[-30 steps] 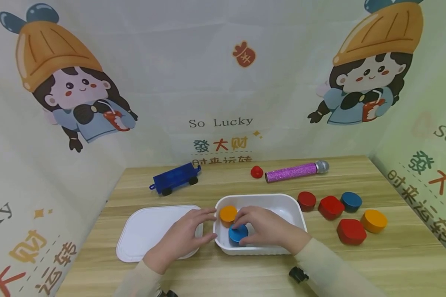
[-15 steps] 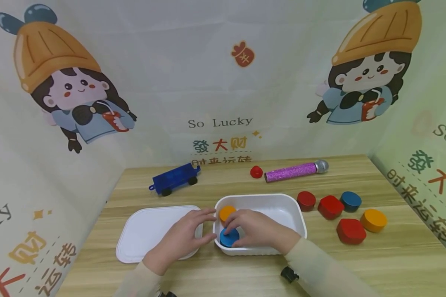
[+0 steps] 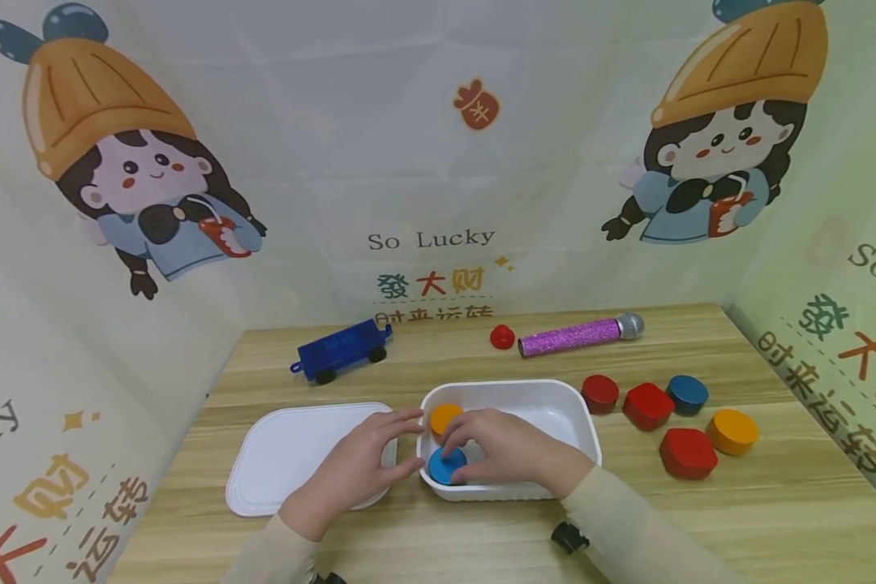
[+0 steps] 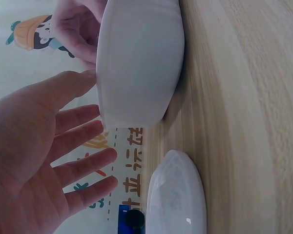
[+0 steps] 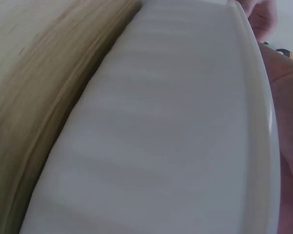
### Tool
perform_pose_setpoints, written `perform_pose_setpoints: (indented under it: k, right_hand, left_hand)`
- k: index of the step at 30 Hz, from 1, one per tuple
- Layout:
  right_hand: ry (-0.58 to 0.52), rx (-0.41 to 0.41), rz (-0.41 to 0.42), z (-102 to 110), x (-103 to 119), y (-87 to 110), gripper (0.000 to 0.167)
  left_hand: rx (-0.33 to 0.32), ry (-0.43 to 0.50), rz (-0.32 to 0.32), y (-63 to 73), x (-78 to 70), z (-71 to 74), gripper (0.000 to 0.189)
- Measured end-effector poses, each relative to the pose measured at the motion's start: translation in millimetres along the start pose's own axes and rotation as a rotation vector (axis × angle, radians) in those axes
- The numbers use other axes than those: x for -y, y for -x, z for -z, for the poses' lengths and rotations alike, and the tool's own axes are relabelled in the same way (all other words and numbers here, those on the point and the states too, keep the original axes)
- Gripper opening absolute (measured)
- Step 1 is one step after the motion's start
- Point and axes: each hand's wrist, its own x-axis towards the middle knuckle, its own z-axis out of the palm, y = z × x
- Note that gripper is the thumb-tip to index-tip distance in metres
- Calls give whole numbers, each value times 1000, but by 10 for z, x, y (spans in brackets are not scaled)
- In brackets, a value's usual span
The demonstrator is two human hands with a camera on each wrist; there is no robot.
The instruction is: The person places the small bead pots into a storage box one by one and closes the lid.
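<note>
A white plastic box [image 3: 526, 491] stands on the table, with an orange round block [image 3: 445, 419] and a blue round block [image 3: 445, 466] at its left end. My right hand [image 3: 507, 446] reaches into the box and pinches the blue block between thumb and fingers. Beside the left rim is my left hand [image 3: 361, 458], its fingers extended and spread. In the left wrist view the left thumb [image 4: 71, 87] touches the box's rim. The box wall [image 5: 151, 122] fills most of the right wrist view, hiding the blocks there.
A white lid [image 3: 292, 454] lies left of the box. Several red, blue and orange blocks [image 3: 648, 405] stand to the right. Along the back are a blue toy wagon [image 3: 341, 350], a small red piece [image 3: 502, 337] and a glittery purple microphone [image 3: 573, 337].
My right hand has moved left within the box, bringing the blue block to the front left corner, in front of the orange one. The left hand stays in place.
</note>
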Motion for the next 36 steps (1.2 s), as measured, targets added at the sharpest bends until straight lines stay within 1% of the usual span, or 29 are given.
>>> perform_pose_setpoints:
  k: [3, 5, 8, 10, 14, 19, 22, 27, 29, 31, 36]
  right_hand:
    - [-68, -22, -35, 47, -32, 75, 26]
    - [-74, -41, -49, 82, -64, 139, 25]
    - [-57, -71, -64, 138, -117, 256, 24]
    - [-31, -98, -57, 177, -159, 344, 23]
    - [9, -156, -71, 262, -242, 560, 22]
    - [14, -204, -118, 356, -339, 814, 22]
    - [14, -220, -134, 396, -385, 933, 23]
    - [23, -219, -147, 432, -447, 1099, 23]
    - [31, -227, -153, 438, -469, 1161, 23]
    - [41, -255, -150, 445, -494, 1230, 21]
    - [76, -367, -109, 500, -579, 1429, 19]
  left_hand:
    - [2, -1, 24, 15, -2, 12, 45]
    - [5, -1, 35, 23, -2, 19, 45]
    - [5, -3, 35, 23, -1, 20, 45]
    - [6, 1, 32, 20, 1, 15, 45]
    - [11, 11, 17, 2, -5, 2, 44]
    - [22, 20, 23, -24, -21, 15, 45]
    - [21, 19, 26, -31, -18, 24, 45]
    - [10, 6, 7, -31, -4, 11, 43]
    - [10, 12, 10, -26, -6, 6, 42]
    - [9, 18, 16, -22, -9, -1, 42]
    - [8, 19, 28, -10, -22, 1, 42]
